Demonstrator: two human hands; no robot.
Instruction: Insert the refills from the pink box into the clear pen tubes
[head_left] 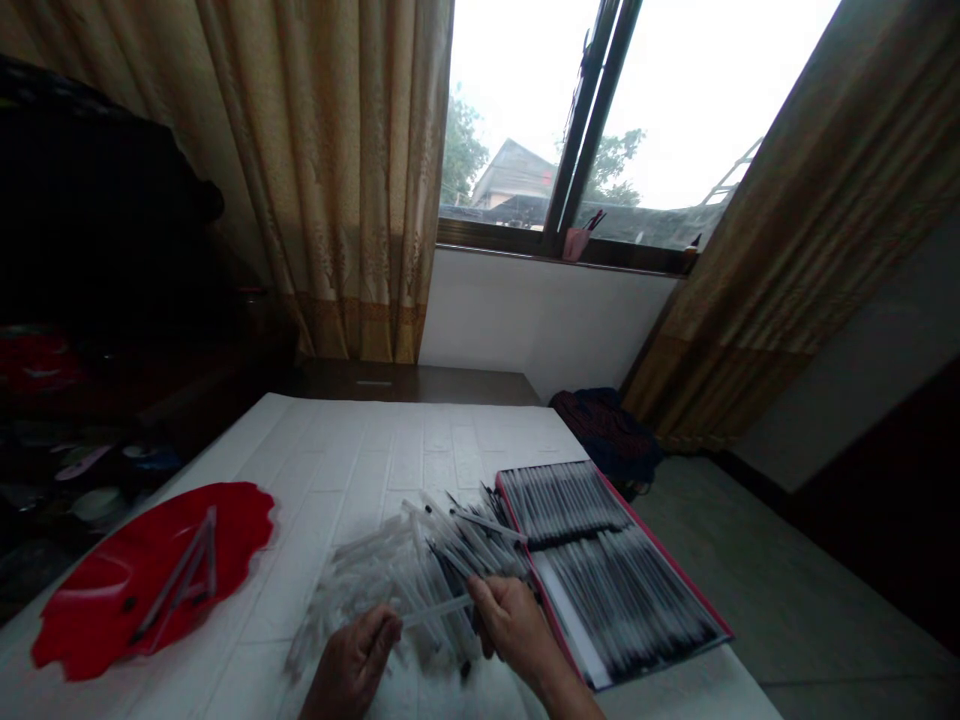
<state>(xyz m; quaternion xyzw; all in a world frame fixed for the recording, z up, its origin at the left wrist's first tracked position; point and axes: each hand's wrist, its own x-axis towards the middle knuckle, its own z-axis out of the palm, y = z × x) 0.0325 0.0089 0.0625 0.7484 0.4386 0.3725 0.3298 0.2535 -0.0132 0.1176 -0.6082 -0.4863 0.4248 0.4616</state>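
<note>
A translucent, pen-like tube stretches between my two hands above the table. My left hand is closed in a pinch at its left end. My right hand grips the other end between thumb and fingers. Underneath and behind lies a loose pile of clear plastic tubes, blurred on its left side. Thin black-tipped pens lie in the pile's right part. Right of my right hand, a pink-edged flat box holds two rows of pens packed side by side.
A red scalloped plate with a few clear pens stands at the table's left. The white brick-patterned table ends at the right beside dark cloth. Ahead are a window, curtains and a pink cup on the sill.
</note>
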